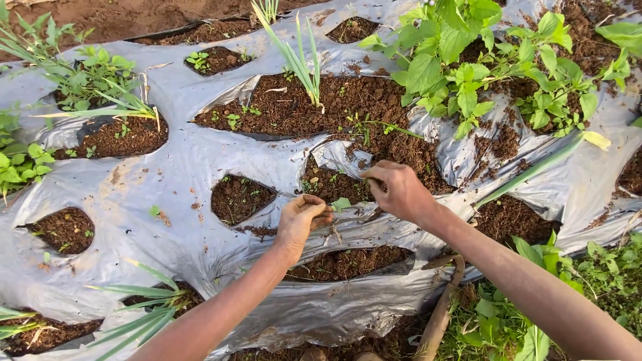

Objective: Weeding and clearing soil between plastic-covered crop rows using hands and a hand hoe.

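Nearest the camera: brown wooden tool handle lies at the bed's lower edge, among low green weeds, between the two forearms. Left hand is curled nearly closed, fingertips pinching a small green weed seedling; thin roots hang under it. Right hand is just beside it, fingers bent and closed on a thin green stem at the torn edge of the plastic. Whether both hands grip the same plant, cannot tell. The seedling sits between the two hands, above the sheet, just below an opening of dark brown soil.

Both hands work over a crinkled silver-grey plastic mulch sheet covering the bed, cut with round and ragged holes showing soil. A long slit of soil lies directly under the hands; a round hole sits left of the left hand.

Further out: narrow-leaved green shoots stand upright in the big central opening. Broad-leaved green plants crowd the upper right. Grassy leaves spread at lower left, leafy weeds at upper left. Bare reddish-brown earth runs along the top edge.
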